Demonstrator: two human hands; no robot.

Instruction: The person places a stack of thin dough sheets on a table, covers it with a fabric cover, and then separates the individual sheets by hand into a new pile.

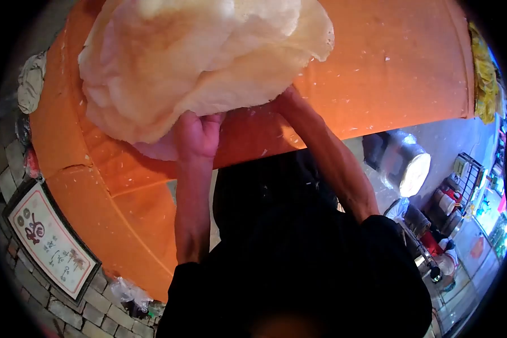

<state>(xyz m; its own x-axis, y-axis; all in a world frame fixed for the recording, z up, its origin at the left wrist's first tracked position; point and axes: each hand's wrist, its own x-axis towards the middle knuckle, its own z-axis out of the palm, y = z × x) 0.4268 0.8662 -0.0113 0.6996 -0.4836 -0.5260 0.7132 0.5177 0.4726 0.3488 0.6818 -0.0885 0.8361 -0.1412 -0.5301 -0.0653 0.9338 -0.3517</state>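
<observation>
A large, pale, puffed sheet (158, 67) with wavy, thin, uneven edges fills the top of the view, over the orange-covered table (400, 67). I cannot make out what it is made of. My left hand (200, 134), palm turned up, holds its near edge from below; the fingers go out of sight under it. Further right, my right hand (286, 101) grips the same near edge, with most of its fingers hidden behind the sheet.
Small white flakes lie scattered on the orange cover. At lower left, a framed sign with writing (52, 242) stands by a brick pavement (67, 318). A yellow plastic bag (483, 76) hangs at the table's right end. Behind on the right are a shiny rounded container (405, 163) and a loaded cart (434, 225).
</observation>
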